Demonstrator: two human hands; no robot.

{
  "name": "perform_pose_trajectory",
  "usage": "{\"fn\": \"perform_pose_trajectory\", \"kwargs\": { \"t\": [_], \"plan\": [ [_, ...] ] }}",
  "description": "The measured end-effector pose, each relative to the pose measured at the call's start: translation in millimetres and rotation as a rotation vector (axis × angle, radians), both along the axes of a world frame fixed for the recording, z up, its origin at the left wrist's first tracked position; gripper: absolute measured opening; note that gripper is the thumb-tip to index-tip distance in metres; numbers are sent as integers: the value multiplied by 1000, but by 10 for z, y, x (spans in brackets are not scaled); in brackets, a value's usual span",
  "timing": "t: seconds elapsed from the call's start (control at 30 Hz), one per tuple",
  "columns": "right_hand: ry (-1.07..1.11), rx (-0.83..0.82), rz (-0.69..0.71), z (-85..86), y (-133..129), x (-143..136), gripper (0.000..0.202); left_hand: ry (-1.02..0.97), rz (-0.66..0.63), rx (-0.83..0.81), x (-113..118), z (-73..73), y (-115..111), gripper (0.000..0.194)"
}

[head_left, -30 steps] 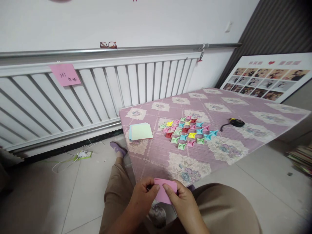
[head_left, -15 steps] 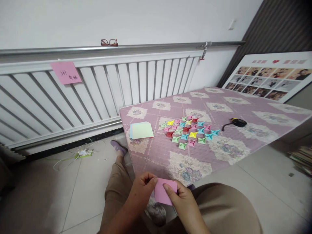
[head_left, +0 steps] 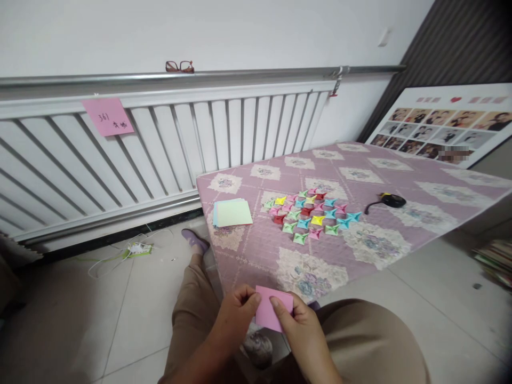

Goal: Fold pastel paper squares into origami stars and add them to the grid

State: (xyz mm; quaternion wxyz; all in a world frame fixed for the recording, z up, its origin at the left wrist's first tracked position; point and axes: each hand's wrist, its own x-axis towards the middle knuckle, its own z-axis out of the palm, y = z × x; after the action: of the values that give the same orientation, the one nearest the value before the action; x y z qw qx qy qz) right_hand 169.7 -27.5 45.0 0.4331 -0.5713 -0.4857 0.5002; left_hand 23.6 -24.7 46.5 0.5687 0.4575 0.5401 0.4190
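A folded pink sheet of paper (head_left: 267, 314) is held above my lap, at the near corner of the table. My left hand (head_left: 240, 314) pinches its left edge between thumb and fingers. On the right side, my right hand (head_left: 300, 325) grips it, with the thumb lying across the front and the fingers behind. Ahead on the table lie several small folded paper shapes (head_left: 305, 212) in green, pink, yellow, blue and red, set in rows. To their left is a stack of coloured paper sheets (head_left: 234, 213), pale green on top.
The table (head_left: 256, 256) has a purple floral cloth. A black corded object (head_left: 392, 200) lies on its right part. Beyond stand a white radiator (head_left: 216, 133) and a leaning photo board (head_left: 444, 125). A power strip (head_left: 138, 250) with cables is on the floor at left.
The pink paper has tilted slightly and shifted a little up and to the right, with both hands still on it. The things on the table stay where they were.
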Motion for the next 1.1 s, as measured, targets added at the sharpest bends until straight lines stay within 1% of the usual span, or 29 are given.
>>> {"fn": "perform_pose_trajectory", "kwargs": {
  "t": [0.27, 0.4, 0.5, 0.63, 0.8, 0.9, 1.0, 1.1],
  "plan": [
    [47, -18, -44, -64, 28, 3, 45, 41, 4, -20, 32, -46, -68, 18],
    [45, -24, -54, 38, 36, 5, 44, 67, -8, -45, 51, -62, -118, 18],
    [31, -12, -61, 120, 41, 11, 42, 70, -36, -22, 53, -84, -158, 15],
    [20, -9, -40, 127, 56, 24, 41, 68, -60, 4, 30, -110, -177, 10],
    [18, -25, 37, 61, 68, 31, 39, 36, -69, -11, 11, -120, -129, 17],
    [11, -23, 78, 21, 57, 23, 36, -17, -33, -37, -5, -100, -73, 24],
    [-1, -33, 93, 5, 44, 17, 35, -45, 3, -39, -28, -80, -19, 27],
    [-6, -43, 87, 8, 42, 13, 35, -25, 20, -29, -39, -82, 10, 26]
  ]
}}
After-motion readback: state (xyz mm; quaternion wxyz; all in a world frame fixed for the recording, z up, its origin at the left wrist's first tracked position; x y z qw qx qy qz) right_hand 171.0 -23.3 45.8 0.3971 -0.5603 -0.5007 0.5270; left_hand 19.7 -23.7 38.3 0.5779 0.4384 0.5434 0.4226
